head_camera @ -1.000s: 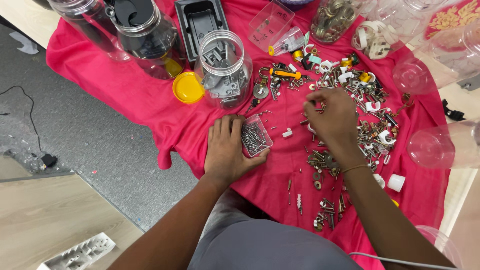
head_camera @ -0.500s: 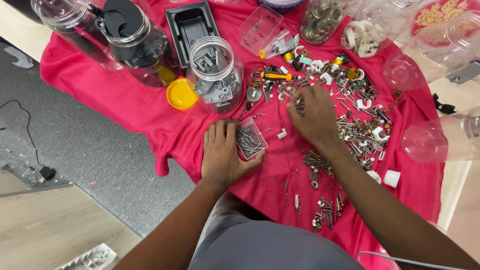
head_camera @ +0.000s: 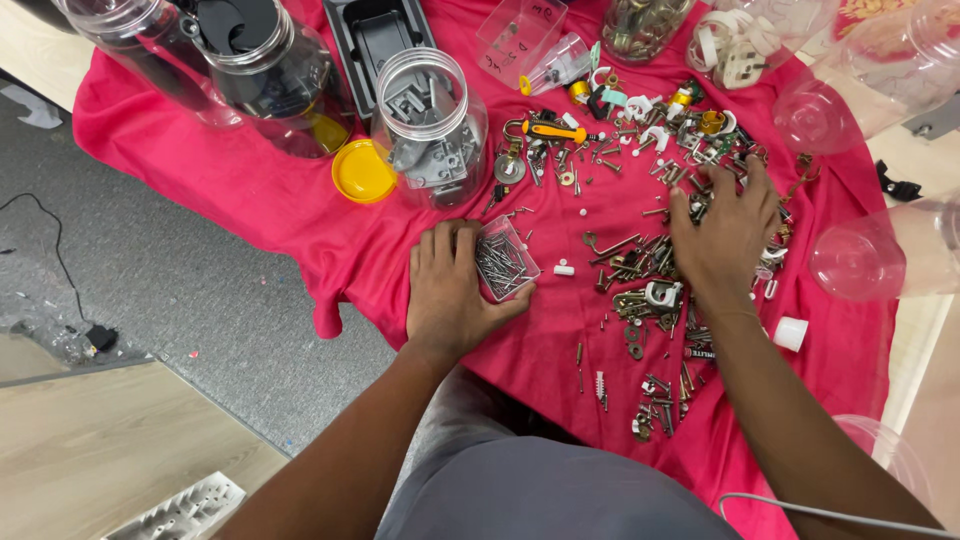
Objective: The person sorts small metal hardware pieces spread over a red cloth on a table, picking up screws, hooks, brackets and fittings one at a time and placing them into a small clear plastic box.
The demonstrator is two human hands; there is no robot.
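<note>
Left hand (head_camera: 450, 290) cups small clear plastic box of thin nails (head_camera: 505, 262), near-centre on red cloth (head_camera: 250, 200); keep it steady. Right hand (head_camera: 722, 232) spread open, flat on mixed metal hardware pile (head_camera: 650, 270); pinch one nail, avoid scattering.

The right hand (head_camera: 725, 235) covers the hardware beneath it, so what its fingers (head_camera: 755, 180) touch cannot be told. The left hand (head_camera: 450, 290) hides one side of the nail box (head_camera: 505, 260). The top edge cuts off the jars (head_camera: 250, 50) and black tray (head_camera: 375, 35).
</note>
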